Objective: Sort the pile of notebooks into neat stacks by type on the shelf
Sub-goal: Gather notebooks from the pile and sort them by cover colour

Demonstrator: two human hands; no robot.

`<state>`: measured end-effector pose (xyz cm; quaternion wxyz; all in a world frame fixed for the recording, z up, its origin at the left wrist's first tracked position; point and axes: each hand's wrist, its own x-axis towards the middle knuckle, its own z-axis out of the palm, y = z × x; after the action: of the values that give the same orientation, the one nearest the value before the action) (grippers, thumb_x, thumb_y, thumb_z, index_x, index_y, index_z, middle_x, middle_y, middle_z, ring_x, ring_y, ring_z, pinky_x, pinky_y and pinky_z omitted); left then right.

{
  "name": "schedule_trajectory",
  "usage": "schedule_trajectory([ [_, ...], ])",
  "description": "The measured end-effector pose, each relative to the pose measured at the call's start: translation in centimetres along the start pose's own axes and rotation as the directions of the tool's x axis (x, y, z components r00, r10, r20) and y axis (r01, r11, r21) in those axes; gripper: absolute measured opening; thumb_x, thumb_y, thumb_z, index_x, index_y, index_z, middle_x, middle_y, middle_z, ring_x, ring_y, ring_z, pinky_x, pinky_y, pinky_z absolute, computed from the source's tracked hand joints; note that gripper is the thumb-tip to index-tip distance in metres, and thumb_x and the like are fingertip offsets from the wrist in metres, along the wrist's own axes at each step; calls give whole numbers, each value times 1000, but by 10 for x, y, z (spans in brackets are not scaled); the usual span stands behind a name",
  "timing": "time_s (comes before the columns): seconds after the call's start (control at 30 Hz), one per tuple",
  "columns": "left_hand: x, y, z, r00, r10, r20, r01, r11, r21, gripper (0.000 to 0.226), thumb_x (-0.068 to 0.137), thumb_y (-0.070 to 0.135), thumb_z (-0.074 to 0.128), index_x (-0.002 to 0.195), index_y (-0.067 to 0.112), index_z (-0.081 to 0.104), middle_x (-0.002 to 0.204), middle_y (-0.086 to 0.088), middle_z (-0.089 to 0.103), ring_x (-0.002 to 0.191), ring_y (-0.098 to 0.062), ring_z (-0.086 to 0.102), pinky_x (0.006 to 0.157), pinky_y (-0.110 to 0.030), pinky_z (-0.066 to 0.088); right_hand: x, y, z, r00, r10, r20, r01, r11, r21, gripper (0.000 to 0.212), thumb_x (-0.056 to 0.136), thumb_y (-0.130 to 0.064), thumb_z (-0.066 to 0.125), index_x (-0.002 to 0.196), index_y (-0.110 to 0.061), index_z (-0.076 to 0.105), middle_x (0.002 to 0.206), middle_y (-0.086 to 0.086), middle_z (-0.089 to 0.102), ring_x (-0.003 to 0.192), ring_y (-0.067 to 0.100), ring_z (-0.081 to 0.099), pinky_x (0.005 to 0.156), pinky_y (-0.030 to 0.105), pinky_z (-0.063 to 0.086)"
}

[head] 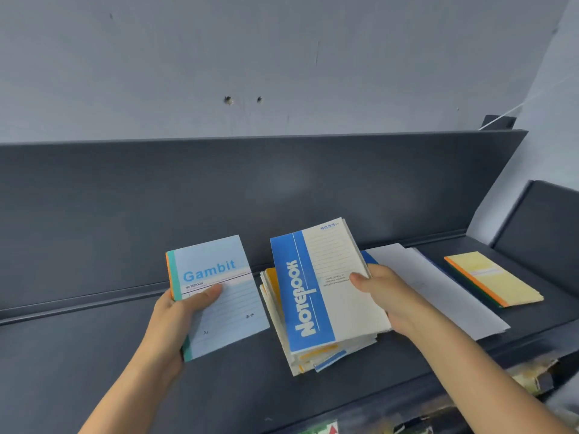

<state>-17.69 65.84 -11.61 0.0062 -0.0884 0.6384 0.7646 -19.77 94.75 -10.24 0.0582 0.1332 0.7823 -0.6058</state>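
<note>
Both hands work at the pile [316, 360]: the left hand [175, 311] grips a Gambit notebook [219, 296] just left of it, thumb across the cover, and the right hand [391, 296] pinches the blue notebook [316, 286] on top (perhaps several; I cannot tell). The pile is ragged, so lifting its top could drag loose books toward the shelf's [94, 355] front edge. Left of the pile there is room for a stack. Right of it lie a white sheet [438, 286] and, beyond that, a yellow stack [495, 278].

We see at nine o'clock a pale blue Gambit notebook [216, 292] with teal spine strip and faint ruled lines, at centre a blue-banded notebook [326, 286] with white lettering and cream ruled panel, at three o'clock a yellow notebook [495, 278] edged orange, a dark grey shelf [125, 355] beneath
</note>
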Motion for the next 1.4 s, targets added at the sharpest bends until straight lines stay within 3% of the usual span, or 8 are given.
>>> schedule_trajectory([
  [0.17,1,6,22,1000,0,-5,0,1000,0,24,81,11,70,105,15,68,96,-5,77,80,-26,72,67,-35,57,31,1,-4,993,60,101,-55,997,-52,25,98,-27,49,120,-16,53,114,7,64,105,28,60,92,45,51],
  [0.3,11,10,43,999,8,52,-10,999,49,24,82,13,71,106,15,68,97,-4,77,85,-27,72,74,-40,58,50,23,7,998,58,25,-34,830,-557,40,96,-32,50,128,-8,47,128,13,47,108,27,55,93,39,49],
  [0.47,27,6,86,989,-8,146,-7,994,106,22,82,12,72,103,17,66,94,0,77,83,-23,73,70,-36,59,38,36,7,996,-60,-71,-11,679,-734,46,98,-42,42,132,-11,46,135,12,38,126,30,37,101,42,39],
  [0.6,31,0,131,967,-17,256,-9,995,100,20,84,12,71,101,18,65,95,1,77,83,-22,74,69,-36,60,16,27,-11,991,-99,-94,88,989,-117,48,94,-52,34,119,-18,57,123,-1,59,119,20,53,102,40,43],
  [0.77,36,-10,184,921,-2,388,-60,987,147,26,78,21,77,103,20,68,100,2,76,94,-26,71,89,-50,55,0,33,-31,993,-116,-39,120,983,138,23,93,-37,56,115,-34,56,112,-8,66,108,12,61,95,37,51],
  [0.9,43,-24,217,874,-38,484,-121,948,294,23,87,38,67,103,22,67,96,6,75,90,-18,71,77,-30,56,-7,36,-56,973,-44,-225,106,957,271,20,93,-18,57,113,-21,60,103,1,69,95,19,65,61,23,52],
  [1.1,65,-41,223,804,151,575,-594,258,762,62,89,62,24,101,18,67,104,0,64,97,-22,57,83,-37,49,-7,55,-104,929,88,-360,39,942,332,18,96,-15,53,112,-17,62,101,-1,71,90,16,67,64,28,55],
  [1.4,47,-56,301,602,-112,790,-798,-64,599,47,99,42,45,140,19,46,142,4,47,128,-17,46,105,-32,40,23,72,-224,866,146,-477,-16,964,266,20,96,-12,52,115,-13,58,105,6,65,81,16,61,61,29,49],
])
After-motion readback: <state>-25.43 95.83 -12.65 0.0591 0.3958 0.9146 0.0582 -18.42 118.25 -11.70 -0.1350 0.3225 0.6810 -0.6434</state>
